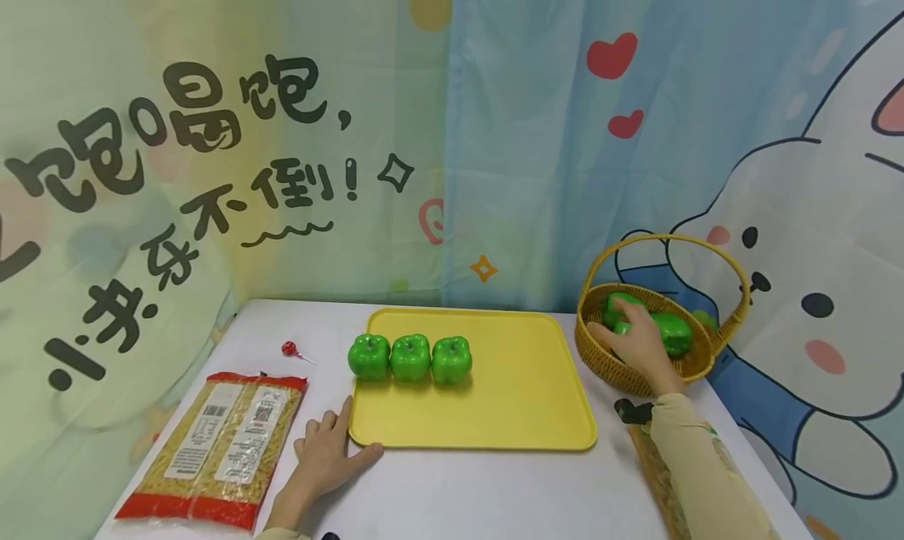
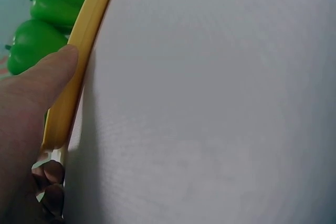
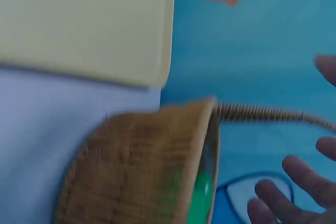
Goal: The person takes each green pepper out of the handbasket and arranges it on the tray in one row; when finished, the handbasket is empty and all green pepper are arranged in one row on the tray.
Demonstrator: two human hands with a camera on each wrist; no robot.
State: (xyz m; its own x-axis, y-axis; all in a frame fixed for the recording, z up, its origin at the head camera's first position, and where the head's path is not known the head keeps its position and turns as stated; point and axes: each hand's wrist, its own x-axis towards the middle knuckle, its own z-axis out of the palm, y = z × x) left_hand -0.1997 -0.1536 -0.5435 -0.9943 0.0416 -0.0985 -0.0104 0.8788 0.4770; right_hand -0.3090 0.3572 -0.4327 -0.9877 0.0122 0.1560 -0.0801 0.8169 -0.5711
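Three green bell peppers stand in a row at the left of a yellow tray. My left hand rests at the tray's near left corner, thumb along the front edge and index finger by the left side. In the left wrist view the thumb touches the yellow rim. Over the wicker basket at the right, my right hand reaches down toward more green bell peppers. The right wrist view shows its fingers spread with nothing between them, beside the basket opening.
The basket's tall handle arches above it. A red-edged bag of pasta lies at the left, with a red lollipop behind it. Under the right forearm lies another long package. A printed curtain hangs behind the table.
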